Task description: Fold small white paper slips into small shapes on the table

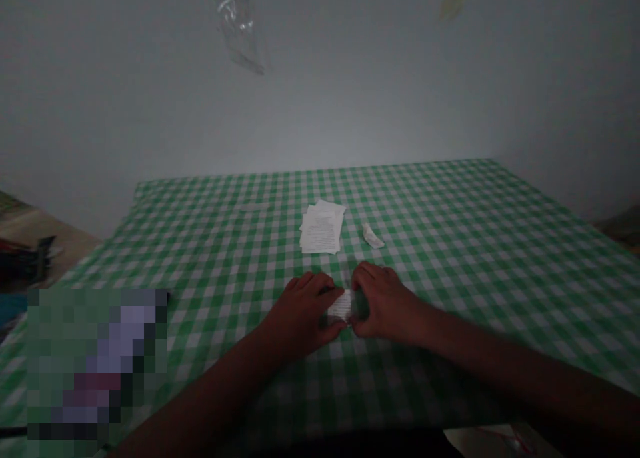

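A small folded printed paper (pixel 341 306) lies between my two hands, low over the checked tablecloth. My left hand (pixel 300 311) grips its left side, fingers at the far edge and thumb at the near edge. At its right edge, my right hand (pixel 387 303) curls with fingertips and thumb against the paper. Part of the paper is hidden behind my fingers. Beyond my hands sits a loose stack of printed sheets (pixel 321 230). To the right of that stack is a crumpled white piece (pixel 373 237), perhaps paper.
A green-and-white checked cloth (pixel 220 258) covers the table, which meets a pale wall (pixel 350 91). A dark-edged, pixelated object (pixel 100 365) is at the left front. A faint pale strip (pixel 255 207) lies at the back left. Clear plastic (pixel 240 28) hangs on the wall.
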Motion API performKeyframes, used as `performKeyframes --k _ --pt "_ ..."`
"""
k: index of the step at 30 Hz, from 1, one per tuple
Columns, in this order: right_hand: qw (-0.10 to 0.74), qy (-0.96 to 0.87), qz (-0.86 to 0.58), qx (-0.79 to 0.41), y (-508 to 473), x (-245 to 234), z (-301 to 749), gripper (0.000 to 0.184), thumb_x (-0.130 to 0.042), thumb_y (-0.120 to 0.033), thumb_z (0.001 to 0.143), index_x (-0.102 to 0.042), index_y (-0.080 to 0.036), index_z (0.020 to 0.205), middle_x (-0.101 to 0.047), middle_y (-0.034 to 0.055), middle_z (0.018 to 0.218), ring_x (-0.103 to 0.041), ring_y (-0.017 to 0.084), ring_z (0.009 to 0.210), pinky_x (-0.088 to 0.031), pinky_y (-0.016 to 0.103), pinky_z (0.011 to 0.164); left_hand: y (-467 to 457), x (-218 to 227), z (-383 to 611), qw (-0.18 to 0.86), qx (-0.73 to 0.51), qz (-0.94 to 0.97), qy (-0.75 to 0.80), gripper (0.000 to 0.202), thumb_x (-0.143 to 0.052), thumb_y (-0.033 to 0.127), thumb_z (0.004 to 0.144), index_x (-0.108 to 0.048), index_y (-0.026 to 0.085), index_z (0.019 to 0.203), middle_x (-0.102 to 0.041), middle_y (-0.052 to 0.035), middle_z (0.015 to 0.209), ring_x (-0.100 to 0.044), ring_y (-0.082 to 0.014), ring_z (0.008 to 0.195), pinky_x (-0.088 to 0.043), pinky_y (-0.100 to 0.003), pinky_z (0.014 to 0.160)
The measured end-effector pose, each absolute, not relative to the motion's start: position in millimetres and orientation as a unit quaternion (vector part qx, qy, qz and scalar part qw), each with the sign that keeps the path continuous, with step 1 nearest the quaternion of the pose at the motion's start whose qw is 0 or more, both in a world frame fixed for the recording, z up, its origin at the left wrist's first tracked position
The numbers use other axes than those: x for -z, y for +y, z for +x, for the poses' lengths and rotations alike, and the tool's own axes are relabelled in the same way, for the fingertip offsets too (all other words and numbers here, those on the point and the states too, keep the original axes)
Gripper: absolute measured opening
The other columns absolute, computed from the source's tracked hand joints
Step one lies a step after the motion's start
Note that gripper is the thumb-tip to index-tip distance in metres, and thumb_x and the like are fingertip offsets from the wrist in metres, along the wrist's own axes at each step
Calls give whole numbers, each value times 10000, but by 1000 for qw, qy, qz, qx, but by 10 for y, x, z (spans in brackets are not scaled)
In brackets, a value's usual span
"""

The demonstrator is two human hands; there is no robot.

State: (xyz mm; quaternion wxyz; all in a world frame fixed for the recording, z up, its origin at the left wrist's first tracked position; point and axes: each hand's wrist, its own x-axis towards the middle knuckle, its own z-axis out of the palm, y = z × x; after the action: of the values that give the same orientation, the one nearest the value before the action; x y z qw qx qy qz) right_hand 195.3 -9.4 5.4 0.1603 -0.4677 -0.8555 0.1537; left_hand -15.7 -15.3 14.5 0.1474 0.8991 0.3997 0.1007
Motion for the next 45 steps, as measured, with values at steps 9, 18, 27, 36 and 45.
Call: performKeyframes --k 9,18,27,36,45 --pt "181 -828 -499 -180 100 -32 1953 230 -664 -238 711 -456 -208 805 -557 8 825 -537 176 770 -377 309 699 -168 -162 -142 144 -90 899 404 492 -714 328 812 -559 236 1270 -573 -58 1191 -509 -255 1081 -425 -436 926" --pt "184 -826 -503 -177 158 15 1976 173 -624 -255 777 -457 -212 765 -542 -5 754 -509 158 690 -353 288 631 -165 -113 -149 131 -105 899 405 495 -715 369 805 -572 221 1255 -572 -62 1178 -508 -250 1071 -419 -430 936" --pt "150 -868 -446 -157 -39 -106 2038 280 -699 -306 716 -488 -203 869 -567 42 869 -543 213 807 -409 338 713 -186 -111 -140 117 -106 901 403 496 -693 421 812 -578 212 1247 -566 -69 1156 -505 -248 1044 -421 -412 903" --pt "124 -866 -453 -170 -59 -158 2036 341 -724 -334 684 -496 -193 895 -560 56 924 -546 224 843 -417 352 736 -174 -129 -137 129 -108 899 405 485 -717 393 796 -586 218 1229 -566 -57 1132 -500 -246 1040 -426 -400 898" --pt "142 -856 -469 -167 7 -85 2016 262 -680 -306 723 -485 -198 860 -564 40 889 -555 210 840 -407 339 733 -177 -129 -127 131 -103 898 407 487 -718 369 796 -576 224 1239 -560 -61 1138 -496 -249 1046 -417 -410 917"
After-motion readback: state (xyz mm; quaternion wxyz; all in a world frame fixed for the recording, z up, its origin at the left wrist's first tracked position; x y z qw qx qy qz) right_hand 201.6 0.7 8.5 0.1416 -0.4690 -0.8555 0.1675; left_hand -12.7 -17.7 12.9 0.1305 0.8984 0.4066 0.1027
